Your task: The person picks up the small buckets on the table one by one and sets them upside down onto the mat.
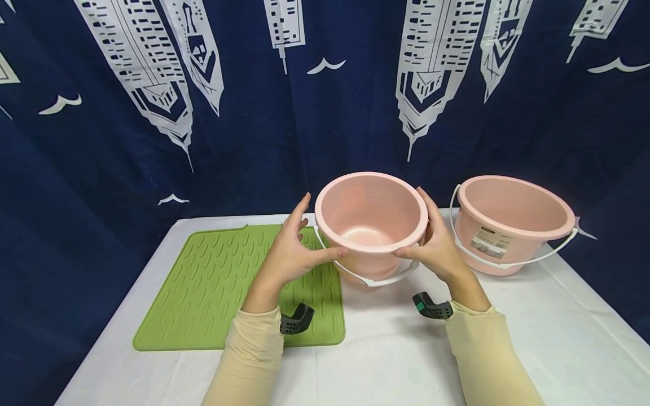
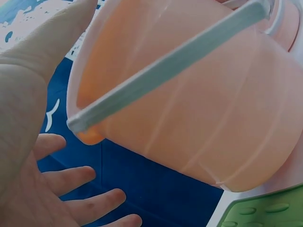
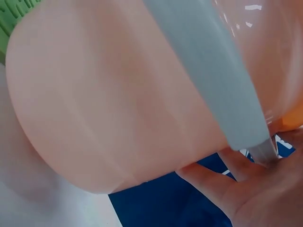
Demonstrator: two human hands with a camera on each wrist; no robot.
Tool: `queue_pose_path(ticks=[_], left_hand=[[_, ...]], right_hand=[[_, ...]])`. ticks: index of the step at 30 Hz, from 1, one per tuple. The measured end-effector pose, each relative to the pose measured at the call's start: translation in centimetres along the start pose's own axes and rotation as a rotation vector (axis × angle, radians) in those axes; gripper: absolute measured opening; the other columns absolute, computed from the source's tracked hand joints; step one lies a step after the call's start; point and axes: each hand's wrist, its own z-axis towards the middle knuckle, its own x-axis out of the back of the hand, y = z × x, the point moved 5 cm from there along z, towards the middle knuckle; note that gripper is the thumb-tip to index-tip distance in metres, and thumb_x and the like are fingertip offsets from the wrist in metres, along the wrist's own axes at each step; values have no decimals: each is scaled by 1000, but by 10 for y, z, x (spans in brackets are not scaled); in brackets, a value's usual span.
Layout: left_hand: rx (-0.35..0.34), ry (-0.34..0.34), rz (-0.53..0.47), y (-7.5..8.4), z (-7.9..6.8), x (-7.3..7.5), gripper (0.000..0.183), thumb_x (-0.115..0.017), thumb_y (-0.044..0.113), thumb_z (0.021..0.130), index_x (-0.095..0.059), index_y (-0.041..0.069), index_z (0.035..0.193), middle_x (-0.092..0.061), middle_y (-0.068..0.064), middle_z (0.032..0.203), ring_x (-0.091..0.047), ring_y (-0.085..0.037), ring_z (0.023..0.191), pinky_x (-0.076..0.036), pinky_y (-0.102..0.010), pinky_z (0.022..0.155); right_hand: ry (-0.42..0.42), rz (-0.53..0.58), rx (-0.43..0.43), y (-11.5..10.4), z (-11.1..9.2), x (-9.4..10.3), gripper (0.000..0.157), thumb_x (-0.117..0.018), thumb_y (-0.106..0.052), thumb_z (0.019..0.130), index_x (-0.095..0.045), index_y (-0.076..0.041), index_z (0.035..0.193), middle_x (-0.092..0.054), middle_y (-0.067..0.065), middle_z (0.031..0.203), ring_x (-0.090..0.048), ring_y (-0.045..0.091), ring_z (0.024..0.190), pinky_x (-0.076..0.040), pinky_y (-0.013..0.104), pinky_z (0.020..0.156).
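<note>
A pink bucket [image 1: 370, 256] with a white handle [image 1: 378, 282] is between my two hands, its mouth up and tipped toward me. Fingers and thumb of my right hand [image 1: 438, 248] grip its right side near the rim; the right wrist view shows those fingers [image 3: 208, 182] against the wall. My left hand [image 1: 286, 254] is spread at the left side, its thumb by the front rim. In the left wrist view its fingers [image 2: 90, 203] are straight and apart from the bucket wall [image 2: 199, 109]. Whether the bucket's base touches the table cannot be told.
A second pink bucket [image 1: 513, 225] with a label and white handle stands at the right back. A green ridged mat [image 1: 203, 293] lies on the left of the white-covered table [image 1: 376, 361], partly behind the left arm. A dark blue patterned curtain [image 1: 254, 141] hangs behind.
</note>
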Motion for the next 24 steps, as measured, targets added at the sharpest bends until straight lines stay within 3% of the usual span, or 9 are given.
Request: queue_pose_path(ticks=[7, 15, 24], left_hand=[[-15, -31, -14, -2, 1, -1, 124, -95, 44, 66, -16, 37, 161, -24, 10, 161, -37, -29, 141, -36, -48, 110], [-44, -109, -76, -3, 0, -3, 130, -95, 33, 68, -6, 29, 163, -28, 7, 160, -39, -24, 139, -37, -51, 109], [-12, -178, -163, -4, -1, -5, 139, -96, 20, 67, 5, 23, 163, -25, 3, 161, -38, -23, 139, -40, -39, 108]], right_hand=[[-49, 69, 36, -2, -1, 2, 133, -98, -3, 57, -15, -5, 161, -27, 17, 159, -34, 25, 137, -39, 24, 105], [-104, 100, 39, -2, -2, 1, 135, -101, -13, 57, -16, -6, 161, -29, 13, 158, -38, 25, 135, -43, 25, 103], [-148, 112, 36, -3, -2, -3, 137, -101, -32, 58, -15, -7, 161, -22, 16, 162, -34, 26, 138, -40, 25, 106]])
